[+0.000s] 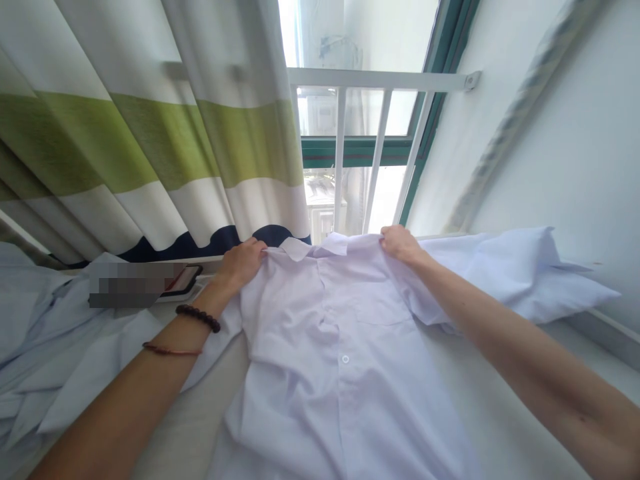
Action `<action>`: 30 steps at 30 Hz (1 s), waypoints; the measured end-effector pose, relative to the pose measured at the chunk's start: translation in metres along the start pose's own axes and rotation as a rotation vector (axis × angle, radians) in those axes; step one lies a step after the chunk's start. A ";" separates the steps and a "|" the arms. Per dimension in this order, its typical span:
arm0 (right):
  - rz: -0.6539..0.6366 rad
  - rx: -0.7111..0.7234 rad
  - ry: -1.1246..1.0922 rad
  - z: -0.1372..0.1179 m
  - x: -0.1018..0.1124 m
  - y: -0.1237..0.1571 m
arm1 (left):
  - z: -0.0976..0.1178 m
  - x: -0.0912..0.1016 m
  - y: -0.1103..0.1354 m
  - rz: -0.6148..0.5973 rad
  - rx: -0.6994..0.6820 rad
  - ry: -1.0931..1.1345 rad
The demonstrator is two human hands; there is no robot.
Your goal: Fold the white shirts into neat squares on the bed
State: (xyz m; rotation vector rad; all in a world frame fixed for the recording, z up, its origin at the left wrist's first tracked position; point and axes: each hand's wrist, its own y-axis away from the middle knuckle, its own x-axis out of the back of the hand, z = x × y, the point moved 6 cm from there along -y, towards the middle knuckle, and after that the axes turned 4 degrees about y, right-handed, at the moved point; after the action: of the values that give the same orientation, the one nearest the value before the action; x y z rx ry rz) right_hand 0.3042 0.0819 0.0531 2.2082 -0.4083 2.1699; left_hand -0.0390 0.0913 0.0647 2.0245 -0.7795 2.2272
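A white button-up shirt (320, 373) lies front side up before me, its collar toward the window and its body wrinkled. My left hand (244, 261) grips the shoulder seam on the left of the collar, fingers closed on the cloth. At the other shoulder, my right hand (400, 244) pinches the fabric in the same way. The collar points stand between the two hands. One sleeve runs out under my left forearm; the lower hem is out of view.
More white clothing (55, 360) is heaped at the left, beside a phone-like device (183, 281), partly blurred. Folded white cloth (505, 273) lies at the right by the wall. A striped curtain (150, 133) and white window railing (380, 80) stand behind the ledge.
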 end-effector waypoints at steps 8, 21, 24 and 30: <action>0.195 -0.120 -0.158 -0.007 0.049 -0.056 | -0.005 0.025 -0.058 0.140 0.061 0.016; -0.142 0.462 -0.111 -0.076 -0.044 0.095 | 0.088 -0.042 0.075 -0.241 -0.115 -0.005; -0.195 0.416 -0.123 -0.072 -0.065 0.111 | 0.077 -0.066 0.088 -0.403 -0.088 0.054; -0.247 0.370 -0.145 -0.071 -0.066 0.113 | 0.063 -0.071 0.060 -0.494 -0.163 0.126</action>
State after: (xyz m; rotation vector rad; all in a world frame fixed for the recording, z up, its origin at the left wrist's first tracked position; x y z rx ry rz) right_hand 0.2123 -0.0018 -0.0287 2.4434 0.2779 2.0959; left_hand 0.0094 0.0360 -0.0205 1.7432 -0.3782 1.9169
